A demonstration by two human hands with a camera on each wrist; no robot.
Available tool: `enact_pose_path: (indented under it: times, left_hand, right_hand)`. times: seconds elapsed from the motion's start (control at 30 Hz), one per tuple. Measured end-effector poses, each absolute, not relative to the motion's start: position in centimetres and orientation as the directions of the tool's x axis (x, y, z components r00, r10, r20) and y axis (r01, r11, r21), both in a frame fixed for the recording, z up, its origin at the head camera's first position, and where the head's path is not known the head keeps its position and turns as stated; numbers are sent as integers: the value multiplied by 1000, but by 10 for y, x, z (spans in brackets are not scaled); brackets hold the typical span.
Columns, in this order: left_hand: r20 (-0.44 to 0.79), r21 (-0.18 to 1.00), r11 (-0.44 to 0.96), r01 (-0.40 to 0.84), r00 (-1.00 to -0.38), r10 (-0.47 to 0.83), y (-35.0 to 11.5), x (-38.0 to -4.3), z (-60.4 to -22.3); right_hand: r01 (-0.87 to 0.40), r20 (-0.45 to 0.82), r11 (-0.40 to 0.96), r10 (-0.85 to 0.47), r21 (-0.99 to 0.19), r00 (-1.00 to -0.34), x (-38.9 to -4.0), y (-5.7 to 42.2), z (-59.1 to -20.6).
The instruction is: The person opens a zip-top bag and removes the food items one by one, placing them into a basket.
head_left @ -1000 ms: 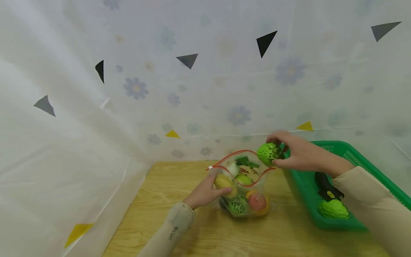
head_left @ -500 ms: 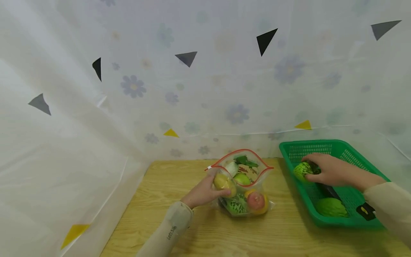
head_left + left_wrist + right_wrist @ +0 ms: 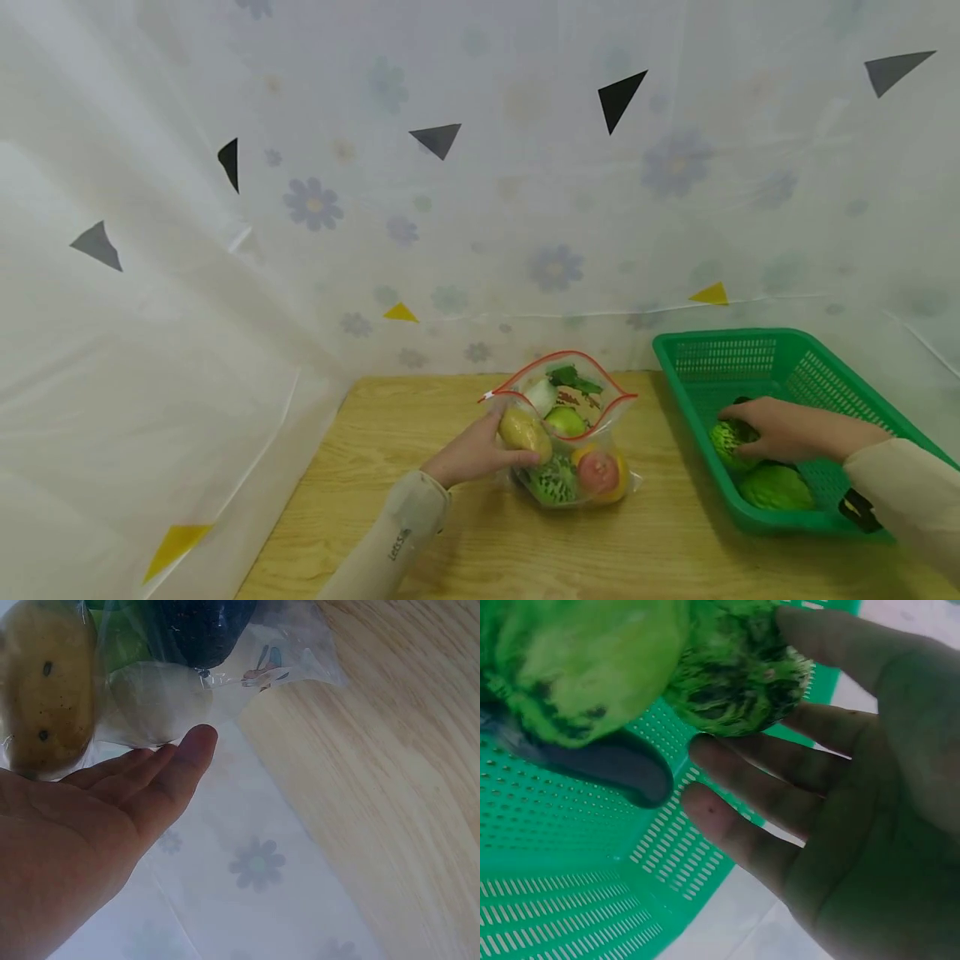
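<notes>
My left hand (image 3: 472, 450) grips the side of a clear zip bag (image 3: 609, 432), its thumb across a potato (image 3: 523, 432) inside. In the left wrist view, the fingers lie along the bag's underside. The bag's red zip mouth gapes, showing green and white vegetables (image 3: 566, 421), and a red-and-orange round fruit (image 3: 598, 472) sits low in it. Inside the green basket (image 3: 723, 357), my right hand (image 3: 802, 429) pinches a wrinkled green vegetable (image 3: 739, 671) with dark mottling. Right beside it lies a larger wrinkled green vegetable (image 3: 776, 486).
A dark eggplant (image 3: 607, 769) lies in the basket, mostly hidden in the head view. The wooden table (image 3: 390, 467) runs back to a flower-printed white sheet (image 3: 480, 250), which also hangs along the left side. The basket's raised rim surrounds my right hand.
My right hand has carried the mottled green vegetable from beside the bag's mouth rightward and down into the basket. The left hand and bag stay nearly still.
</notes>
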State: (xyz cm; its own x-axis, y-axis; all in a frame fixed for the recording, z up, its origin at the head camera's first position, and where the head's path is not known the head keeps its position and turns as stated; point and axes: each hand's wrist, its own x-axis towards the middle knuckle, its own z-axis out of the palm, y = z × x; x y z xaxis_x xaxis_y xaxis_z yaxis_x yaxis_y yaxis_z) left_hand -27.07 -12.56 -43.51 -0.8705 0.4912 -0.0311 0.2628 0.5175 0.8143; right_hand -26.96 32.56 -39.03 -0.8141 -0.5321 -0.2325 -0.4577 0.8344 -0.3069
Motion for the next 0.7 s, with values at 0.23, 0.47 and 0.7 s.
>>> enact_pose_path:
  times: [0.23,0.47,0.7]
  left_hand:
    - [-31,788,546,284,-868,495,-125,-270,-434]
    - [-61,773,576,266,-873,484,-126,-269,-434]
    - [-54,748,603,277,-881,471,-126,-269,-432]
  right_hand:
    - [-427,-292,849,-513,-311,-807,-266,324,-390]
    - [-525,-70,830,-545,-191,-836,-263,307,-373]
    - [-721,370,693,-674,19,-639,-250,244,-332]
